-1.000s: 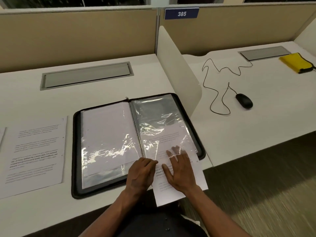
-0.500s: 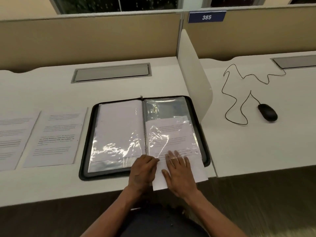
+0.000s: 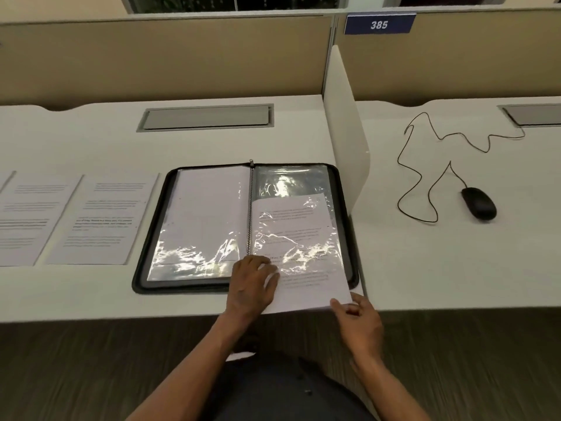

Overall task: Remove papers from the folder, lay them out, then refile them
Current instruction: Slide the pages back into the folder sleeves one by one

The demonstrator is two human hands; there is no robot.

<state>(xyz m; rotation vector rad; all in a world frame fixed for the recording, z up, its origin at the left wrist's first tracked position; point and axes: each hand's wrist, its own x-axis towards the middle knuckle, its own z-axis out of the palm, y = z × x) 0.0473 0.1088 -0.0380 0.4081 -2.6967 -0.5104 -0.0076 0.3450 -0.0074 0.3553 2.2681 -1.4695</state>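
Head view: refiling appears to be under way. Sheet (image 3: 299,238) is lying partly inside the right sleeve of the open folder (image 3: 151,238), its near end overhanging the desk edge (image 3: 91,302). Left hand (image 3: 252,284) is pressing the sleeve mouth with loosely bent fingers; right hand (image 3: 359,320) is pinching the sheet's near corner. Next move is probably calling for a straight push inward.

Left hand (image 3: 252,285) flat, fingers spread; right hand (image 3: 359,322) pinching, thumb forward
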